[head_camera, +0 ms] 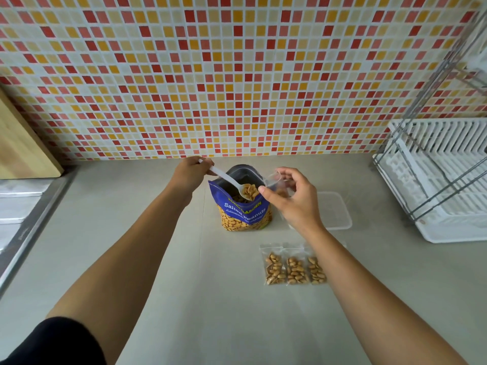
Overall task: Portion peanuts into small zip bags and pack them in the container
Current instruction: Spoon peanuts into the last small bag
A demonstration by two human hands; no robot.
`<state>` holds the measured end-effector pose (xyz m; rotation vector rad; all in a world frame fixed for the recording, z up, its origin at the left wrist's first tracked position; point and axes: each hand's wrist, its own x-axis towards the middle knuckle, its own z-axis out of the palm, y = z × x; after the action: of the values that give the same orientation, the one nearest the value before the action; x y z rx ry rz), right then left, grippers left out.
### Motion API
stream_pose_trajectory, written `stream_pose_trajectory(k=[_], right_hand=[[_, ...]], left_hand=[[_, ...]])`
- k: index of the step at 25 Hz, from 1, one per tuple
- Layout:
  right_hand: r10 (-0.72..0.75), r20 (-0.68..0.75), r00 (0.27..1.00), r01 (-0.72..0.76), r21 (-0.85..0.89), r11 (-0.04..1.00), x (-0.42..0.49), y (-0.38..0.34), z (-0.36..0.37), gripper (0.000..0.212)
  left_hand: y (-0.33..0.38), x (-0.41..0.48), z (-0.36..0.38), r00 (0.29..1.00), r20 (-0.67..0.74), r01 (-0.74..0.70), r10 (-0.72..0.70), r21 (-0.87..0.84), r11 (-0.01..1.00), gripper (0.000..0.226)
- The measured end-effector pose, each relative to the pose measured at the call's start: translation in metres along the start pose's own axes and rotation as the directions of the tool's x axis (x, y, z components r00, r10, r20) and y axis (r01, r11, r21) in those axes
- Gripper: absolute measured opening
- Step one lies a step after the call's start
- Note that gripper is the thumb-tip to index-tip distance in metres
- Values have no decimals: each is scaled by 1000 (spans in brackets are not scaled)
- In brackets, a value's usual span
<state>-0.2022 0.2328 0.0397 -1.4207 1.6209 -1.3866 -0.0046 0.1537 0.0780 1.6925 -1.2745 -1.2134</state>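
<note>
A blue bag of salted peanuts (243,214) stands open on the counter. My left hand (188,175) grips a white plastic spoon (229,181) whose bowl, loaded with peanuts, hovers over the bag's mouth. My right hand (292,198) pinches a small clear zip bag (276,184) held open just right of the spoon; a few peanuts show inside it. Three filled small zip bags (295,267) lie side by side on the counter in front. A clear plastic container (336,214) sits to the right of the peanut bag, partly behind my right hand.
A white dish rack (437,180) with a wire frame stands at the right. A wooden board (23,146) leans at the left wall, above a steel sink edge (29,227). The tiled wall (237,75) rises behind the grey counter (210,299).
</note>
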Motion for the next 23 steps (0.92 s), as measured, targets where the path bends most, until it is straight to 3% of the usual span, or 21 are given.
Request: stream_pose_trajectory(k=[5,12,18,23], right_hand=[[-56,26,998,59,-120,991,5,-3,3,56],[-99,59,993,112,-304,946,9,-6,11,59],[-129,69,989,145,-320,936,8,-12,25,53],[-130,61,990,143,-342,929,6,-13,30,52]], left_hand=[[-3,4,-19,995,-32,95,-99,-108,990,25],[25,8,-44,993,-97,39,-65,-251,967,11],[36,-2,-36,997,-69,-53,46,-109,993,16],[44,-14,-25,960,-47,-270,276,107,957,25]])
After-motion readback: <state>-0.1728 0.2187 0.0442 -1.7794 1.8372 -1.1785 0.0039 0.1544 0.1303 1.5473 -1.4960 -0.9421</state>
